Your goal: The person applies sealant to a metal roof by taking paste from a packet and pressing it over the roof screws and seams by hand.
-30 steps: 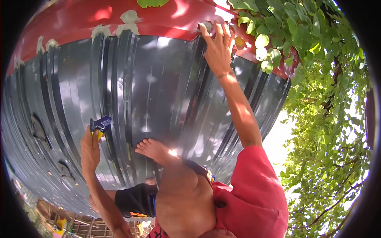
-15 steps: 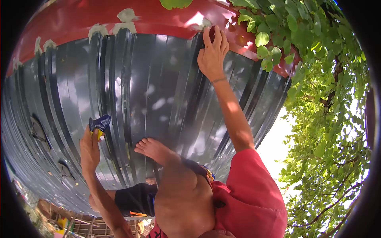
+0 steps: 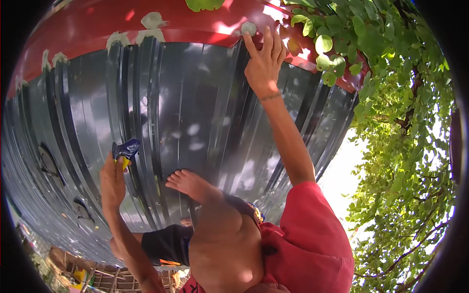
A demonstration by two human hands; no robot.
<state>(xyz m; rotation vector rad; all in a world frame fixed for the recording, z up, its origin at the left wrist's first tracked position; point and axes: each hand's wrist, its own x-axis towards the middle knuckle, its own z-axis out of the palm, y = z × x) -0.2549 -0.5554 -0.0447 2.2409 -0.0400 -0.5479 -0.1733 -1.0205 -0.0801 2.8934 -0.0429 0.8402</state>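
My left hand (image 3: pixel 113 181) is closed round a small crumpled packet (image 3: pixel 128 148), dark blue with a yellow part, held above the grey ribbed metal roof (image 3: pixel 188 97). My right hand (image 3: pixel 265 66) reaches to the red metal strip (image 3: pixel 200 29) along the roof's upper edge. Its fingers are spread, and the index fingertip is at a pale grey putty lump (image 3: pixel 248 28) on that strip. Whether the finger presses on the lump or just borders it I cannot tell. Similar pale patches (image 3: pixel 150 35) cover the rib ends further left.
Leafy branches (image 3: pixel 337 39) hang over the strip's right end, close to my right hand. A pair of dark sandals (image 3: pixel 83 211) lies on the roof at the left. My bare foot (image 3: pixel 188 183) rests on the ribs. Wooden poles (image 3: pixel 115 278) show below the roof's lower edge.
My right hand has shifted slightly down, its fingers spreading wider, and the round putty lump shows more plainly. My left hand with the packet has moved a little to the right.
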